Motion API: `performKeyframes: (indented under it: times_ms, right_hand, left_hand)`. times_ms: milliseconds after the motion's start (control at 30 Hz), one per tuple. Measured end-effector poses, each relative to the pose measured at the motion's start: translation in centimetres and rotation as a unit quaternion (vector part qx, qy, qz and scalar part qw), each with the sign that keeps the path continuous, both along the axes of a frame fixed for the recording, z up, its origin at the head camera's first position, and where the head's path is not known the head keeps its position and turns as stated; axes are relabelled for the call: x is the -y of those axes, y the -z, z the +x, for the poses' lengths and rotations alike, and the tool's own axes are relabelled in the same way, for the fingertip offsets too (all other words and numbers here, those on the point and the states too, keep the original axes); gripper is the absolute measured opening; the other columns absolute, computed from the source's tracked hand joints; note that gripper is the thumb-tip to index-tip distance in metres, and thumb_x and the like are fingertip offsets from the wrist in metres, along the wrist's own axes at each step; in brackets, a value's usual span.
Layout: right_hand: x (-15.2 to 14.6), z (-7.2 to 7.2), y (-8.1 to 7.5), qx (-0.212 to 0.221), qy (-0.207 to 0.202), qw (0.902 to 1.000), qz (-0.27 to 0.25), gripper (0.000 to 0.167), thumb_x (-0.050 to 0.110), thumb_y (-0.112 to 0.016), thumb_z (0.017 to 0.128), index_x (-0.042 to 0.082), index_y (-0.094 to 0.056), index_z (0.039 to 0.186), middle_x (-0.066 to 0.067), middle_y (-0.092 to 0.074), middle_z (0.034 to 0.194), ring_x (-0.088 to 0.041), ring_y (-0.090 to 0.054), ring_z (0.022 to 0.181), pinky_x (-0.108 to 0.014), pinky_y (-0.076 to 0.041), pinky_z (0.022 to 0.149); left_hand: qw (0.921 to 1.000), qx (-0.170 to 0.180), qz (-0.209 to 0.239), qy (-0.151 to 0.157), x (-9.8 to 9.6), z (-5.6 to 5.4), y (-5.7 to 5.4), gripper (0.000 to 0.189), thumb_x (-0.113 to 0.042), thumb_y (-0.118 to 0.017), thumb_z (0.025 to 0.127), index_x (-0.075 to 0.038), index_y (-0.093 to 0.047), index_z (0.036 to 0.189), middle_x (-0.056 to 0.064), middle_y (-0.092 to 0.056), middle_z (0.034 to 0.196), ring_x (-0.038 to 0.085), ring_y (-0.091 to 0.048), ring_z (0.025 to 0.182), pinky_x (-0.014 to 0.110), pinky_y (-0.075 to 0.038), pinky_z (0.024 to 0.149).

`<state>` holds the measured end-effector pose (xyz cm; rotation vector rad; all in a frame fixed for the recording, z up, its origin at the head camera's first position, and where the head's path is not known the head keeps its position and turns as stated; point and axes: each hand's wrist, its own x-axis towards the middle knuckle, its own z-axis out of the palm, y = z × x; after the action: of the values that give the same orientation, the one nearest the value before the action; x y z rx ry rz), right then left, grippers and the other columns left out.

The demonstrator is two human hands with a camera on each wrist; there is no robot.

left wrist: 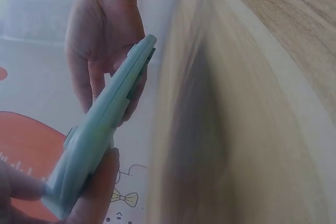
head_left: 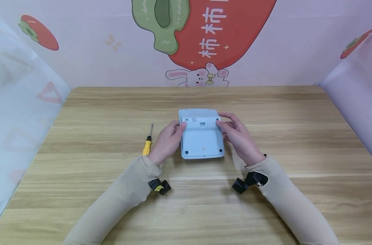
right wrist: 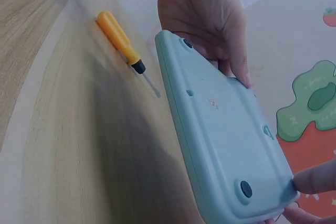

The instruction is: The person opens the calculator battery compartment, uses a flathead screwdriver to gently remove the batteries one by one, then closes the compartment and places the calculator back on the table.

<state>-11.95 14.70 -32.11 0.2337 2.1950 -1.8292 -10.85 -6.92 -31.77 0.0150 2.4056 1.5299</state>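
Note:
A light-blue desk calculator (head_left: pixel 202 141) is held up over the table, its underside facing up and its keys hidden from the head view. Dark round feet sit at its corners, and a small latch shows near the far end. My left hand (head_left: pixel 167 139) grips its left edge, thumb on the underside. On the opposite edge my right hand (head_left: pixel 238 137) pinches it, thumb on top near the far corner. Seen edge-on in the left wrist view, the calculator (left wrist: pixel 100 124) is a thin wedge standing off the wood. The right wrist view shows its underside (right wrist: pixel 220 129) tilted.
A screwdriver (head_left: pixel 147 146) with a yellow and black handle lies on the wooden table (head_left: pixel 91 163), left of the calculator and partly behind my left wrist. A printed backdrop (head_left: pixel 97 64) rises at the table's far edge, with pale side panels left and right.

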Motion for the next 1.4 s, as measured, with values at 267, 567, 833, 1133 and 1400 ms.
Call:
performKeyframes:
  times_ms: [267, 567, 833, 1133, 1400]
  right_hand:
    - [-0.1, 0.1, 0.1, -0.003, -0.002, 0.9999, 0.014, 0.047, 0.029, -0.052, 0.099, 0.018, -0.040, 0.142, -0.013, -0.051, 0.126, -0.021, -0.049, 0.104, -0.028, -0.046, 0.086]
    - [-0.4, 0.0, 0.2, 0.002, -0.008, 0.9997, 0.022, 0.046, 0.026, -0.054, 0.098, 0.015, -0.043, 0.141, -0.016, -0.054, 0.127, -0.025, -0.056, 0.109, -0.038, -0.047, 0.096]
    - [-0.4, -0.2, 0.4, 0.009, -0.010, 0.9989, 0.046, 0.044, 0.026, -0.055, 0.098, 0.015, -0.046, 0.140, -0.015, -0.055, 0.127, -0.025, -0.057, 0.107, -0.039, -0.045, 0.098]
    - [-0.4, -0.3, 0.5, 0.022, -0.020, 0.9980, 0.056, 0.043, 0.023, -0.054, 0.098, 0.016, -0.046, 0.140, -0.015, -0.056, 0.125, -0.025, -0.058, 0.104, -0.037, -0.043, 0.098]
    - [-0.3, -0.3, 0.8, 0.023, -0.036, 0.9979, 0.048, 0.044, 0.019, -0.052, 0.099, 0.014, -0.044, 0.142, -0.016, -0.056, 0.128, -0.024, -0.056, 0.108, -0.038, -0.045, 0.099]
  left_hand:
    - [0.9997, 0.009, -0.023, -0.008, 0.1, -0.3, 0.3, 0.055, -0.038, -0.035, 0.104, 0.000, -0.038, 0.143, 0.018, -0.050, 0.139, 0.029, -0.050, 0.125, 0.041, -0.046, 0.100]
    - [0.9980, -0.003, -0.060, -0.019, 0.2, -0.4, 0.5, 0.055, -0.039, -0.037, 0.103, -0.001, -0.041, 0.142, 0.017, -0.056, 0.131, 0.027, -0.056, 0.115, 0.038, -0.050, 0.093]
    - [0.9973, 0.006, -0.068, -0.028, 0.4, -0.4, 0.5, 0.053, -0.037, -0.042, 0.102, -0.001, -0.044, 0.141, 0.015, -0.062, 0.118, 0.022, -0.063, 0.086, 0.027, -0.053, 0.068]
    - [0.9964, 0.007, -0.081, -0.025, 0.6, -0.5, 0.9, 0.051, -0.034, -0.043, 0.102, 0.000, -0.045, 0.140, 0.016, -0.063, 0.119, 0.022, -0.064, 0.083, 0.026, -0.054, 0.065]
    - [0.9942, 0.003, -0.106, -0.018, 0.6, -0.6, 1.2, 0.050, -0.034, -0.043, 0.102, -0.001, -0.046, 0.139, 0.016, -0.063, 0.120, 0.024, -0.063, 0.092, 0.031, -0.054, 0.074]
